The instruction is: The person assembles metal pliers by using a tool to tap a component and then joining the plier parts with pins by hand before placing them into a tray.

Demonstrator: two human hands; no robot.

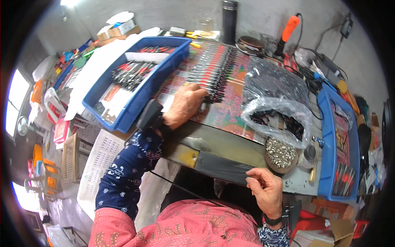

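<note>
Pink patterned clothing point(197, 224) is nearest. Black-and-red pen-like pieces point(210, 68) lie in a row on the table point(230, 147), left hand point(187, 103) at their near end, grip hidden; right hand point(267, 191) curls near metal bits point(281, 152), its hold unclear.

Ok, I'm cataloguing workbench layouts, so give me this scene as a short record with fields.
Left hand: at the near end of a row of pen-like pieces; grip unclear
Right hand: fingers curled, by the front edge of the bench; nothing clearly held
Left of row: blue tray with similar pieces
Right of row: clear plastic bag, mouth open, dark pieces inside
Beside bag: bowl of small metallic bits
Far right: second blue tray
Back: black cylinder, orange-handled tool
</note>
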